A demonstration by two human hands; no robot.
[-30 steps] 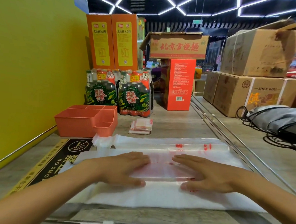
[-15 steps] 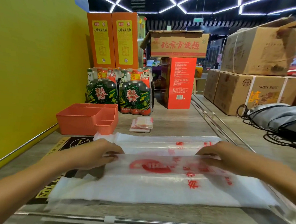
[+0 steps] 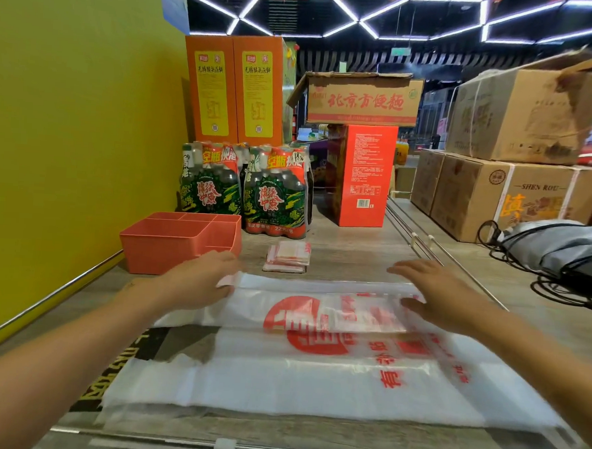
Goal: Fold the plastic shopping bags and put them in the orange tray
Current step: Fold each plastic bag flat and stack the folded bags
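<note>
A translucent white plastic bag [image 3: 317, 311] with red print lies as a long, partly folded strip on top of a flat pile of similar bags [image 3: 313, 386]. My left hand [image 3: 199, 281] pinches the strip's left end between thumb and fingers. My right hand [image 3: 445, 297] holds the right end, thumb on top and fingers stretched out over the far edge. The orange tray [image 3: 169, 252], with several compartments, stands at the back left just beyond my left hand. A small stack of folded bags [image 3: 287, 256] lies on the counter to the right of the tray.
Two shrink-wrapped bottle packs [image 3: 244, 194] and a red carton [image 3: 359, 176] stand behind the tray. Brown cardboard boxes [image 3: 495, 197] and a grey bag with black cables [image 3: 560, 252] fill the right side beyond a metal rail [image 3: 424, 244]. A yellow wall [image 3: 69, 143] borders the left.
Both hands moved apart from the bag's middle to its ends, then carried the edge away from me, laying the bag over into a narrower strip nearer the tray.
</note>
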